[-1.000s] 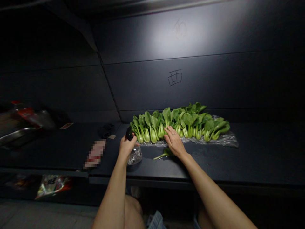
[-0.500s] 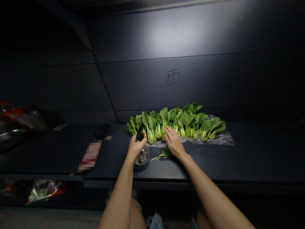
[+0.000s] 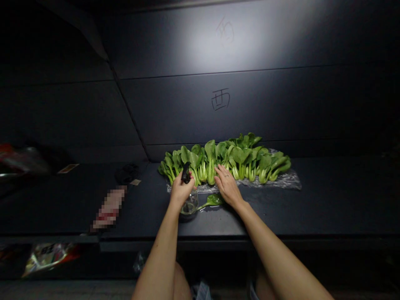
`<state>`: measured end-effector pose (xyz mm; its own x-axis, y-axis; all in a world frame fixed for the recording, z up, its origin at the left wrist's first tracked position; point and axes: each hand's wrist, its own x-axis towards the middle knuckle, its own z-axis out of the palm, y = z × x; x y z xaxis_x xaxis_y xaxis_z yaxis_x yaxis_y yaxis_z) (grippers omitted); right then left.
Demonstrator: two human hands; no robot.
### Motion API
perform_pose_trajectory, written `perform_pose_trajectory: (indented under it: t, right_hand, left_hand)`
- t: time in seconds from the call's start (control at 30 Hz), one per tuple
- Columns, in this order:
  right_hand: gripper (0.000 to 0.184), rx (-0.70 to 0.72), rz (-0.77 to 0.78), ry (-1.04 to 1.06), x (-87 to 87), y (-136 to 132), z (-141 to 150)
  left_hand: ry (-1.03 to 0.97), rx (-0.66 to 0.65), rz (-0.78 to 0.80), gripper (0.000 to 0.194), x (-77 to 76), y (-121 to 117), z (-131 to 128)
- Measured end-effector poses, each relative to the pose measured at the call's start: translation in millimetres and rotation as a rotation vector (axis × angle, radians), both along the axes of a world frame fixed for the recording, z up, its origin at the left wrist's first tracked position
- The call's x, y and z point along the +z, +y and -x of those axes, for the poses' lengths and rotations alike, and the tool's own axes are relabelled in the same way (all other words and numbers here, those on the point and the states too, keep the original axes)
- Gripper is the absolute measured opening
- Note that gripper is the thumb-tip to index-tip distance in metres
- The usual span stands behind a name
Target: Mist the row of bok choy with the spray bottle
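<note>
My left hand [image 3: 180, 193] is wrapped around the neck of a clear spray bottle [image 3: 190, 203] with a black trigger head, held upright in front of the greens. A row of bok choy [image 3: 240, 157] stands along the shelf's back panel, leaves up and pale stems down. My right hand [image 3: 228, 188] has its fingers stretched out against the stems near the middle of the row; its fingertips are partly lost among them. In front lies a single loose bok choy leaf [image 3: 215, 199] on the wet shelf, just left of my right wrist.
Crumpled clear plastic [image 3: 290, 180] lies under the bok choy. Left on the dark shelf [image 3: 331, 208] are a blurred-out pinkish item [image 3: 109, 209], a dark crumpled thing [image 3: 126, 173] and small cards. Packaged goods [image 3: 50, 255] sit on a lower shelf at the left.
The view has shifted slightly. My left hand with the spray bottle has moved a little to the right along the bok choy. My right hand has shifted slightly right against the row.
</note>
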<state>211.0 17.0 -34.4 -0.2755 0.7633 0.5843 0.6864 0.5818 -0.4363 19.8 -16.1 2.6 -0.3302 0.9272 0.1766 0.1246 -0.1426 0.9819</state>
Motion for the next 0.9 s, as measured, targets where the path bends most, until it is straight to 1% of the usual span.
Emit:
perform_pose_trajectory:
  t: [0.1,0.23,0.37,0.67,0.77,0.9]
  right_hand:
    - [0.057,-0.004,0.009,-0.007,1.7,0,-2]
    - [0.057,-0.012,0.005,0.003,2.1,0,-3]
    - [0.055,-0.019,-0.012,0.027,1.4,0,-5]
    - [0.054,-0.043,-0.011,0.027,-1.4,4,-12]
    - [0.055,-0.047,-0.004,0.026,-1.2,4,-14]
    - [0.056,-0.053,0.009,0.013,0.2,4,-15]
  left_hand:
    - [0.039,-0.001,0.002,0.021,1.0,1,-4]
    - [-0.021,-0.014,-0.045,0.025,4.5,3,-13]
    - [-0.043,-0.012,-0.048,0.030,6.1,6,-20]
    - [-0.020,-0.017,-0.040,0.022,14.4,7,-27]
    - [-0.028,-0.035,-0.056,0.028,13.1,10,-27]
    - [0.004,-0.097,-0.089,0.035,12.2,17,-31]
